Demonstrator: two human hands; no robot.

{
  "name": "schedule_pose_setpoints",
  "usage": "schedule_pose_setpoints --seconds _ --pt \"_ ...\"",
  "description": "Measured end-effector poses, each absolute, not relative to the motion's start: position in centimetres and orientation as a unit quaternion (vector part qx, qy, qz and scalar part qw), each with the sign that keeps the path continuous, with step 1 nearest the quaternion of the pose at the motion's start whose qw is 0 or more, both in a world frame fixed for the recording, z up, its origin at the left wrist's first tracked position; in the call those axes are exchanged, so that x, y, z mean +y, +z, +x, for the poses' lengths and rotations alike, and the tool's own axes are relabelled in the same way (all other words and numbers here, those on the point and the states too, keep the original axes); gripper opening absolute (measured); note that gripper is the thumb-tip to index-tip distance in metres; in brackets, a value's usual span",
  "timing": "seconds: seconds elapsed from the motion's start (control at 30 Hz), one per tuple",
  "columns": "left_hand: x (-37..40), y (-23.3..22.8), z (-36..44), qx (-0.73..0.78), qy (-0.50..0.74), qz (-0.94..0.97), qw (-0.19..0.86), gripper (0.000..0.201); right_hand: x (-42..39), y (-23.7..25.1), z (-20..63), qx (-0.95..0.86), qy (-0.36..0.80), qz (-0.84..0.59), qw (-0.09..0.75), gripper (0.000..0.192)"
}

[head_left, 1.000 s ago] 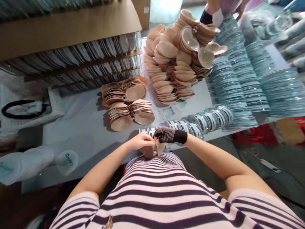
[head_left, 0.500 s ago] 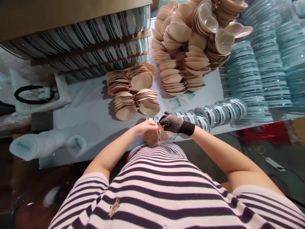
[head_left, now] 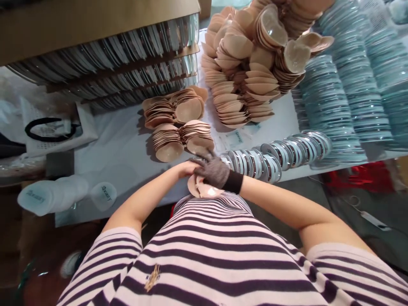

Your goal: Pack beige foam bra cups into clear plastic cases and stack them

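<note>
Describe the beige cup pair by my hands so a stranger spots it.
Start at the striped shirt at the bottom. Above it, find the dark-gloved right hand. Just below is the beige cup pair, nearer the shirt than any stacked cups.

White tbl (head_left: pixel 111 146) spreads out in front of both hands, near edge close by them. On it: 2 cup stacks (head_left: pixel 168 151), one behind the other, just beyond L hand (head_left: pixel 187 169); big cup heap (head_left: pixel 237 44) farther out, beyond & R of R hand (head_left: pixel 213 170). Clear discs (head_left: pixel 251 163) in rows start beside R hand, run R along near edge; tall rows of clear trays (head_left: pixel 330 106) past them, far R. Packet (head_left: pixel 237 137) betw. heap & discs. Lettered lids (head_left: pixel 103 194) well L of L hand.
</note>
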State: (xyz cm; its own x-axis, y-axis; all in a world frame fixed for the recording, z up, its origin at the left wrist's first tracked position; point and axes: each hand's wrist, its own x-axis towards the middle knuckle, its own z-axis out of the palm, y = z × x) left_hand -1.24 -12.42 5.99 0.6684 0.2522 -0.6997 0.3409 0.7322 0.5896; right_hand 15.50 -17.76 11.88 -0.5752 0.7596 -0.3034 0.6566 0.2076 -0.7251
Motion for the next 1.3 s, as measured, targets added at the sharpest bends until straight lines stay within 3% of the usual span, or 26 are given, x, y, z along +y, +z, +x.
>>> schedule_pose_setpoints --seconds 0.13,0.3,0.5,0.6,0.73,0.83,0.9,1.07,1.2,1.3 --pt "-13.8 5.9 -2.4 0.414 0.034 0.342 0.843 0.05 -19.6 9.1 20.1 -0.65 0.386 -0.639 0.142 0.065" --pt "-14.8 5.6 -1.4 0.389 0.063 0.249 0.885 0.061 -20.3 7.8 21.7 -0.6 0.371 -0.692 0.153 0.025" --pt "-14.9 5.9 -0.5 0.395 0.07 0.269 0.876 0.074 -15.8 10.0 19.8 -0.754 0.351 -0.555 -0.018 0.021" --pt "-15.3 6.0 -0.7 0.389 0.068 0.292 0.871 0.082 -13.5 8.9 20.7 -0.777 0.385 -0.496 -0.042 0.019" --pt "-16.2 6.1 -1.0 0.427 0.047 0.315 0.847 0.071 -9.2 5.3 25.5 -0.774 0.378 -0.506 -0.042 0.034" --pt "-16.7 6.1 -1.2 0.447 0.084 0.295 0.84 0.06 -5.8 2.5 29.4 -0.763 0.283 -0.568 -0.123 0.065" --pt "-16.8 6.0 -1.2 0.488 0.108 0.275 0.821 0.055 -4.3 1.1 30.7 -0.775 0.226 -0.56 -0.186 0.075" --pt "-17.3 6.1 -0.7 0.566 0.153 0.245 0.772 0.046 -3.7 -0.2 30.8 -0.784 0.203 -0.538 -0.234 0.051" --pt "-17.6 6.4 0.4 0.522 0.202 0.277 0.781 0.05 -4.4 0.9 31.3 -0.725 0.278 -0.614 -0.144 0.037" --pt "-17.2 6.6 1.3 0.503 0.22 0.331 0.768 0.077 -5.9 3.3 31.0 -0.648 0.353 -0.673 0.051 0.036"
